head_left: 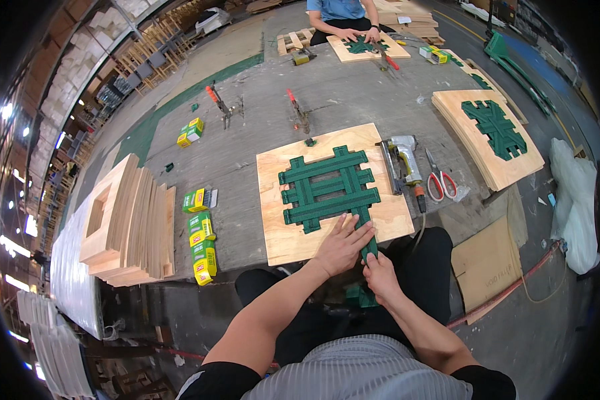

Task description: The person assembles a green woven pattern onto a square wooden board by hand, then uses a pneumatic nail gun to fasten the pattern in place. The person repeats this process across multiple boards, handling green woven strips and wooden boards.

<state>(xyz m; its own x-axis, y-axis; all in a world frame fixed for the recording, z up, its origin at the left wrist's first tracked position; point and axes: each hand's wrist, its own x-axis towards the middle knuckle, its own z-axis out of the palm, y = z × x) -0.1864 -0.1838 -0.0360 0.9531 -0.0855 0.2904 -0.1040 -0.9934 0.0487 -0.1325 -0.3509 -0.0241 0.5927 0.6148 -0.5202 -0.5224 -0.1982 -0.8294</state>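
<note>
A square light-wood panel [271, 233] lies before me on the grey table. Green webbing straps [330, 207] cross over a cut-out in it, their short ends sticking out at the sides. My left hand [343, 245] rests on the panel's near edge, fingers stretched out over one strap. Below it, my right hand [382, 279] grips the near end of that green strap [369, 249], which runs past the panel's edge toward me. A staple gun [407, 163] rests by the panel's right edge, with red-handled scissors [440, 185] to its right.
Frame-like wooden panels [130, 230] are stacked at left, near green-and-yellow boxes [203, 229]. Another panel stack [467, 140] with green webbing stands at right. Red-handled clamps [223, 107] stand farther back. Across the table, a person in blue [340, 9] handles another webbed panel [343, 52].
</note>
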